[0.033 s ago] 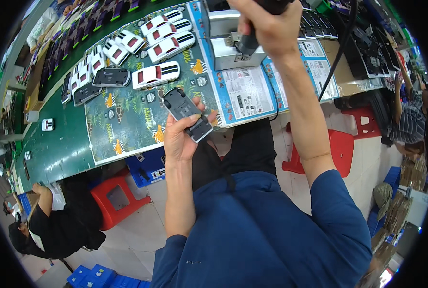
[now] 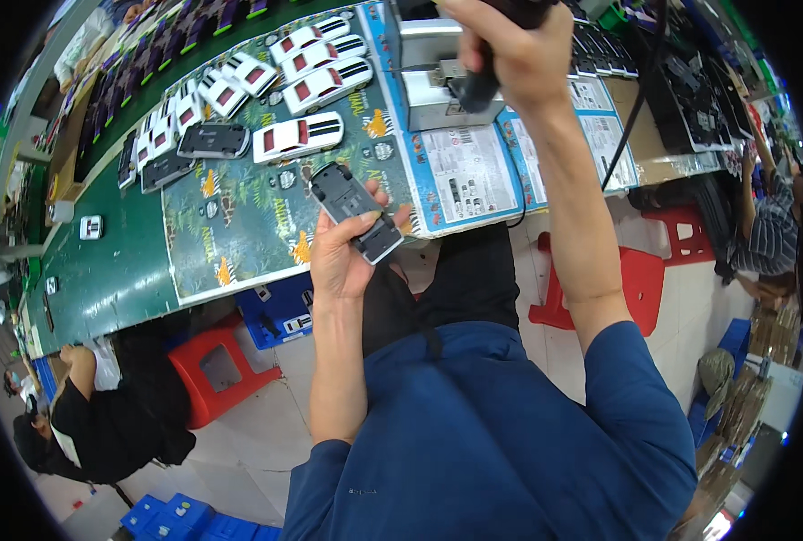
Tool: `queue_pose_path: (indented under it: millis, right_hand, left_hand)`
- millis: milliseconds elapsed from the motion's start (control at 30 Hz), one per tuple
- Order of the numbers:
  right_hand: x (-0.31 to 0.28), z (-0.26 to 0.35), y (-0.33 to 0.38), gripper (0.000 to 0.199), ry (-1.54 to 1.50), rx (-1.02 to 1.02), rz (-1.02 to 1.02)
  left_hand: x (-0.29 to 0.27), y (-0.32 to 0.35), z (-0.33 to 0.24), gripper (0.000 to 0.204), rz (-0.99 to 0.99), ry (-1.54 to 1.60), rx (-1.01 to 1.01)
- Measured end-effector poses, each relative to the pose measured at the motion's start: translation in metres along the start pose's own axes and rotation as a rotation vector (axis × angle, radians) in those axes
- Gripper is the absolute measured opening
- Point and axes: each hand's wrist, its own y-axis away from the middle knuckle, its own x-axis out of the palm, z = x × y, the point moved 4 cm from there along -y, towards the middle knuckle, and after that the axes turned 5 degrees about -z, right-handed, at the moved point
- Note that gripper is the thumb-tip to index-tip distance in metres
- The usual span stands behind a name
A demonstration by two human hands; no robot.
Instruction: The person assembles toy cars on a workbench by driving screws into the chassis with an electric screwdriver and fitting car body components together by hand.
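My left hand (image 2: 347, 254) grips a toy car (image 2: 352, 206) turned over, its dark grey underside up, with the thumb across it. My right hand (image 2: 528, 59) is wrapped round a black powered screwdriver (image 2: 482, 88), held with its lower end down over a metal box-like device (image 2: 428, 95); the tool's top runs out of view. Whether its tip touches the device I cannot make out. Beyond my left hand lies a white toy car (image 2: 298, 137) with black stripes and red windows. Several more white cars (image 2: 328, 86) stand behind it, and a few lie with dark undersides up (image 2: 212, 142).
Printed card sheets (image 2: 239, 243) cover part of the green bench (image 2: 113, 279). A black cable (image 2: 640, 99) hangs right of my right forearm. Red stools (image 2: 226, 374) stand below the bench, and a blue tray (image 2: 280, 316) sits under its edge. Other people sit at both sides.
The whole view has shifted slightly. My right hand and the screwdriver have moved a little right and down; my left hand keeps the same hold on the toy car.
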Motion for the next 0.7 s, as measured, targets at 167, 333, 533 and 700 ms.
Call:
queue_pose_path:
  millis: [167, 333, 533, 700]
  right_hand:
    - [-0.011, -0.002, 0.056, 0.009, -0.469, 0.030, 0.235]
    - [0.017, 0.011, 0.092, 0.014, -0.614, 0.074, 0.233]
    - [0.026, 0.000, 0.101, 0.014, -0.521, 0.070, 0.254]
    - [0.034, -0.002, 0.106, 0.013, -0.511, 0.083, 0.273]
  left_hand:
    - [0.003, -0.007, 0.005, 0.050, -0.011, 0.022, -0.009]
    - [0.006, -0.008, 0.001, 0.051, -0.064, -0.003, 0.019]
    - [0.005, -0.009, 0.004, 0.050, -0.059, 0.015, 0.011]
    - [0.004, -0.013, 0.003, 0.046, -0.053, 0.002, -0.024]
